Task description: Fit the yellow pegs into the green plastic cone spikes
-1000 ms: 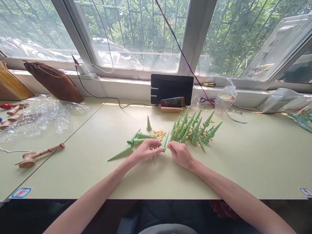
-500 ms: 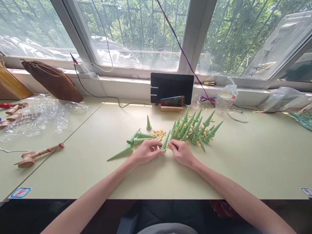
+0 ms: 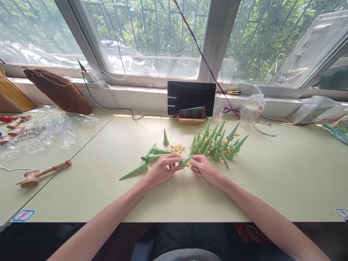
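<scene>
The left hand [image 3: 163,168] is closing its fingers around a tapered, pale-green plastic-looking cone [image 3: 186,162], which is tilting with its tip toward the right hand [image 3: 203,167] above the pale-green flat tabletop [image 3: 152,203]. The right hand is pinching a small yellow peg-like piece [image 3: 189,165] just beside the cone. Beyond the hands, a heap of small yellow pieces [image 3: 178,149] is lying between several loose green cones [image 3: 136,170] and a dense cluster of mostly upright green cones [image 3: 218,144].
</scene>
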The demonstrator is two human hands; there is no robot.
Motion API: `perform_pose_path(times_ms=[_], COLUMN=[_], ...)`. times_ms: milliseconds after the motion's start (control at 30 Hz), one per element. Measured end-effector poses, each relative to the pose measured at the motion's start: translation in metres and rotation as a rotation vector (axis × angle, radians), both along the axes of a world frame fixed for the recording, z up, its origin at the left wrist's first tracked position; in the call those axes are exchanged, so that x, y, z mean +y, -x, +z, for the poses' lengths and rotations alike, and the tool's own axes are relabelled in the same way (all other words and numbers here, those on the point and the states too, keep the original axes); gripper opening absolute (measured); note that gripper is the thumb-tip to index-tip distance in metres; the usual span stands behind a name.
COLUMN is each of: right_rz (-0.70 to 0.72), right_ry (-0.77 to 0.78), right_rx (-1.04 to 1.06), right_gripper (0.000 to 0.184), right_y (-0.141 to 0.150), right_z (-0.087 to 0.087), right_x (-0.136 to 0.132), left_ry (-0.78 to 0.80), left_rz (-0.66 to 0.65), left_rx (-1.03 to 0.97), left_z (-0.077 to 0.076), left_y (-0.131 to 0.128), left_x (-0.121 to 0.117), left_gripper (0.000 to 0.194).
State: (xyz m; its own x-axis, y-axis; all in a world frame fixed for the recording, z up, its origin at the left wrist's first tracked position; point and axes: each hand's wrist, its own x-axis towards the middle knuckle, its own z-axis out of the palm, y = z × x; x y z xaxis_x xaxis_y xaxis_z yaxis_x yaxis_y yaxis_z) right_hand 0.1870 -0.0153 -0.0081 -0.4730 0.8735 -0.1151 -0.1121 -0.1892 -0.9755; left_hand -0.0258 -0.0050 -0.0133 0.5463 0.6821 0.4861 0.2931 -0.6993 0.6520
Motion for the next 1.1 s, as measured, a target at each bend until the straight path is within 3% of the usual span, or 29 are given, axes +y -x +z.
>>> perform_pose_path(times_ms=[200,533,667,1100], right_rz=[0.109,0.069,0.094,0.091], right_ry=[0.123,0.146,0.161,0.15], right_rx=[0.145,0.162,0.183,0.149], right_gripper=[0.028,0.036,0.037,0.035], right_y=[-0.0042,-0.0009,0.0,-0.0006], right_z=[0.0024,0.002,0.0011,0.0026], right_x=[0.0021,0.0018,0.0025,-0.0002], left_ry=[-0.182,0.006,0.003,-0.037], left_rz=[0.009,0.027,0.06,0.116], left_rx=[-0.008,-0.036,-0.076,0.057], left_z=[0.0019,0.0052,0.0043,0.0019], left_y=[-0.0004,-0.0084,-0.007,-0.0087], left_x=[-0.0018,-0.0065,-0.0044,-0.0075], left_gripper=[0.031,0.03,0.03,0.032])
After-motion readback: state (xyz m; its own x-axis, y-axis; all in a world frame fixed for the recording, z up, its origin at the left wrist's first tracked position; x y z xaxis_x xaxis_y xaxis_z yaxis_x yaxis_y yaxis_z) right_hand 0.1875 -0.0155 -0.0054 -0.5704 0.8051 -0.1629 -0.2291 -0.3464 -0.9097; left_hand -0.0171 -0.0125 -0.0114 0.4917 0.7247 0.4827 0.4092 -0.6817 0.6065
